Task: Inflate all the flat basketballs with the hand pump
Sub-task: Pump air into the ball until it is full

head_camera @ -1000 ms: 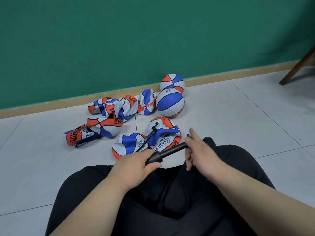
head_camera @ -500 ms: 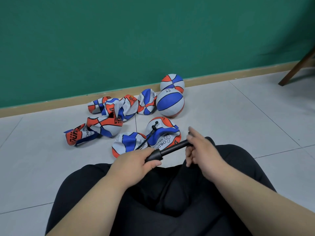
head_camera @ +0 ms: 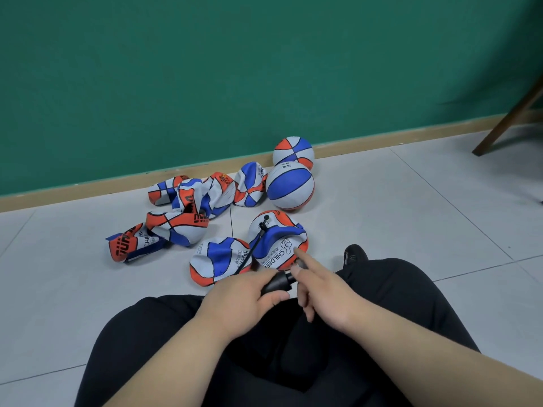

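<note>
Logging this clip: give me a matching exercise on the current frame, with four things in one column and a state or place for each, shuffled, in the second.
Things
1. hand pump
2. basketball with the hose plugged in
3. blue-banded basketball
4. wooden leg

States or places
A. round and full, near the skirting board
B. gripped by the left hand
C. slanting at the right edge of the view
D. caved in on top, just ahead of the knees

Pairs: 1-B, 2-D, 3-A, 4-C
</note>
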